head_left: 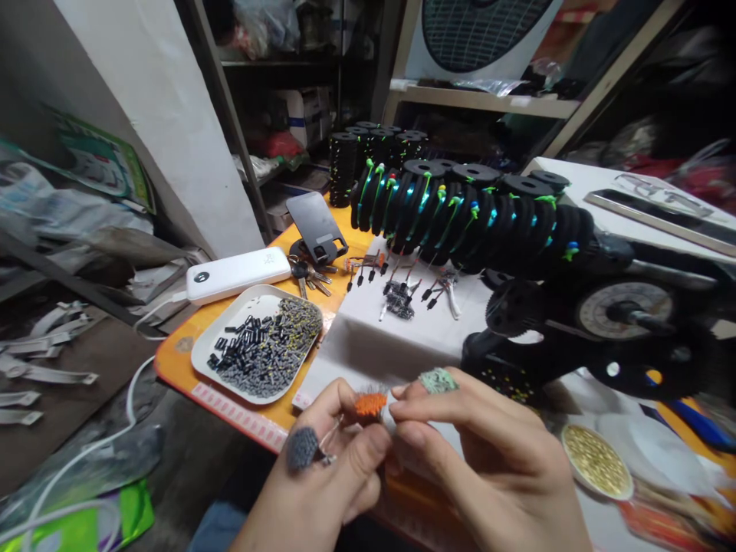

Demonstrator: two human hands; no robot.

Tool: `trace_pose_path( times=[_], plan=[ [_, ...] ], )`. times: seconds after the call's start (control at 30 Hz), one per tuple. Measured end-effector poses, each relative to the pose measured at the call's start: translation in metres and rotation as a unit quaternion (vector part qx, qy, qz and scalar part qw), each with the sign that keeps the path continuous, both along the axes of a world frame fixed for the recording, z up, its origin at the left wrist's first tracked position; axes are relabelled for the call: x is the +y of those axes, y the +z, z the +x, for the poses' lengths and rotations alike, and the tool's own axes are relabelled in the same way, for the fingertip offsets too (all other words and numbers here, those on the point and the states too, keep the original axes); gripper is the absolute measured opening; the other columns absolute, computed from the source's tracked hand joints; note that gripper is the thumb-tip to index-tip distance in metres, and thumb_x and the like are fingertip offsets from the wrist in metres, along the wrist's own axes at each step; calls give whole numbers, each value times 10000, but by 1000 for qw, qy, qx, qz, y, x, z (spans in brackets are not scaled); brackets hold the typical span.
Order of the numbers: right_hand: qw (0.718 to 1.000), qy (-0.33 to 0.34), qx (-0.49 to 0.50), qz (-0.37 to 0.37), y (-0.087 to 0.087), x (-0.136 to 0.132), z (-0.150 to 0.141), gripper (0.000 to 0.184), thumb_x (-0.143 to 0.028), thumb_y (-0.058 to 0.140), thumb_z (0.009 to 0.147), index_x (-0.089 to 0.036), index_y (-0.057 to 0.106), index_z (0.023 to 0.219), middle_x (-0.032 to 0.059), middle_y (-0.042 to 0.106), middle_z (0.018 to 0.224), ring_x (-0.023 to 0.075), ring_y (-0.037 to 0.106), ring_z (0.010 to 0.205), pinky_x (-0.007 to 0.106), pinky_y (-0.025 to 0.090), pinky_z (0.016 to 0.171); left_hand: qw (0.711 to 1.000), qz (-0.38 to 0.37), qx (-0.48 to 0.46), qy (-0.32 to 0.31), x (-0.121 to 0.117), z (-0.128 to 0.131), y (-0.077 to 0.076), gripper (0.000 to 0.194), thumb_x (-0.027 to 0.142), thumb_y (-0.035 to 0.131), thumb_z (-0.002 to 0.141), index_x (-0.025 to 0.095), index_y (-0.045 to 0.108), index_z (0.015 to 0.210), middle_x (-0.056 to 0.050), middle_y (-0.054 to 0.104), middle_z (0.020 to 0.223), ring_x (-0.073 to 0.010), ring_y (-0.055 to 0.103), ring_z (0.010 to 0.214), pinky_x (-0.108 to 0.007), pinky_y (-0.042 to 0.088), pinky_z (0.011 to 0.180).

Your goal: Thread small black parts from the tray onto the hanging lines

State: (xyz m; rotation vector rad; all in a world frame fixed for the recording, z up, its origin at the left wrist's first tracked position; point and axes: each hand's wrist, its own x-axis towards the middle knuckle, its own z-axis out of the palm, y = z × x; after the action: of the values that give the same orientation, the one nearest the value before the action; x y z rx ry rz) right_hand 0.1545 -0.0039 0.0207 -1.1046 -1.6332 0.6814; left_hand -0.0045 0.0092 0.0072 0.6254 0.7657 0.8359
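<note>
Shelving (279, 63) stands behind the orange worktop (173, 359). Over its near edge, the left hand (333, 479) and right hand (503, 452) both pinch a small pale piece (387, 414), its details blurred; a light, steady pinch should keep it from slipping.

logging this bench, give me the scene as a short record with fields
left hand: orange patch at its fingers
right hand: fingertips together; any held item unclear
tray: white; loose black pieces and grey pieces
behind tray: white power bank, keys
beyond hands: row of black rings
right side: dish of gold bits
</note>
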Motion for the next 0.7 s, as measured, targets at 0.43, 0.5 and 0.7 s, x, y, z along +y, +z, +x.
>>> trace_pose_path(
  times=[0.43,0.5,0.7],
  plan=[
    [1000,-1,3,8,3,4,1,101,-124,692,860,-170,781,875,21,752,754,92,665,638,179,508,580,932,280,192,123,-10,7,-13,133,210,647,906,273,606,797,62,601,755,-117,611,729,-189,496,731],
    [1000,-1,7,14,3,4,2,95,-123,698,853,-163,784,857,25,745,732,88,661,622,169,502,568,906,330,237,117,-11,5,-16,161,152,567,931,283,589,840,70,586,767,-111,600,724,-179,485,721],
    [999,5,23,27,3,5,3,89,-123,733,833,-185,791,858,19,746,737,90,670,637,156,518,587,826,446,324,120,-12,3,-20,229,53,473,936,271,495,871,82,498,784,-79,519,689,-155,414,690]
  ],
)
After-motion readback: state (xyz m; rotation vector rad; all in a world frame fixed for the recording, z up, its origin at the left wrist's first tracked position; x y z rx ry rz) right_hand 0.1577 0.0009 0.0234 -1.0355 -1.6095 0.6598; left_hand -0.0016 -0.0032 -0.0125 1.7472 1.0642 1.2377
